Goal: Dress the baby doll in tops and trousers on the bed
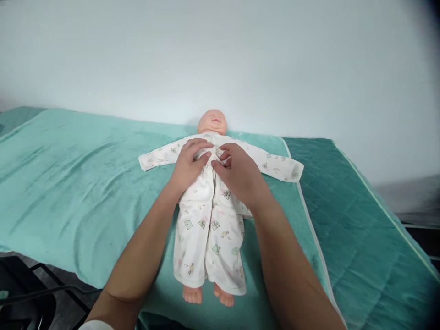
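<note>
A baby doll (212,121) lies on its back on a light green towel (75,183), head toward the wall, bare feet toward me. It wears a white printed romper (206,233) with both sleeves spread out sideways. My left hand (189,164) rests on the doll's chest, fingers curled and pinching the front edge of the romper. My right hand (239,173) meets it from the other side, fingers bent and gripping the same front opening near the collar.
The towel covers a table with a darker green quilted cover (360,229) showing at the right. A white wall (220,55) stands right behind the doll's head. A dark object and a cable (27,298) sit below the table's front left edge.
</note>
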Tool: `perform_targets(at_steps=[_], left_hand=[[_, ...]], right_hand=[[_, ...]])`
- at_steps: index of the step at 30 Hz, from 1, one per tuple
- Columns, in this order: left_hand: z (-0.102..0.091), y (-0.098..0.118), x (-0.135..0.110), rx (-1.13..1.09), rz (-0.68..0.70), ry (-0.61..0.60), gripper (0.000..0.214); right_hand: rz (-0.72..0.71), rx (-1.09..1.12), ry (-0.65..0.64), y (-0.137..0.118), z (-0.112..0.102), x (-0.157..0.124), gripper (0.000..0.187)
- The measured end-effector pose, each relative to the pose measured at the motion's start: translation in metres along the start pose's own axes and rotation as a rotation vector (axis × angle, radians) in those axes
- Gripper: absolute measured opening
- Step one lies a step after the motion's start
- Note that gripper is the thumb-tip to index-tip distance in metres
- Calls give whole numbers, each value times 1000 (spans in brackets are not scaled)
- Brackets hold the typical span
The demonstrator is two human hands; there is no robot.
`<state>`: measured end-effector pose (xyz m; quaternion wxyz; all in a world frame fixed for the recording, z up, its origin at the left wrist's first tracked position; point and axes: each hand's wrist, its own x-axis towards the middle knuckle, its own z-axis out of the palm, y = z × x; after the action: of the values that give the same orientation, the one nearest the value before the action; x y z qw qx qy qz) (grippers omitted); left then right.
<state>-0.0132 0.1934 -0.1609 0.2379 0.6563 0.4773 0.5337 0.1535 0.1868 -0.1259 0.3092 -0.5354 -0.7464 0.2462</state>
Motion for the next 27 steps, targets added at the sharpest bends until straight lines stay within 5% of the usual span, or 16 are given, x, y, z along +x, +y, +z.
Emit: perform_targets(at_steps=[4,9,16,20,27], left_hand=[[-4,7,-8,-26,-66,16,8],[-16,22,-15,33,-118,-167,14],[-24,27,-17,96,-83,-299,9],[-23,25,-17,81,-49,-309,12],[-18,26,-17,-28,7,-258,18]], right_hand=[[76,-222,-51,-12,-11,-13,17],[99,-435,-150,-27,-12,-28,17],[109,-473,-153,-29,-4,-30,15],[90,-222,-148,-16,-14,-25,25],[131,682,-173,0,-14,-19,23]])
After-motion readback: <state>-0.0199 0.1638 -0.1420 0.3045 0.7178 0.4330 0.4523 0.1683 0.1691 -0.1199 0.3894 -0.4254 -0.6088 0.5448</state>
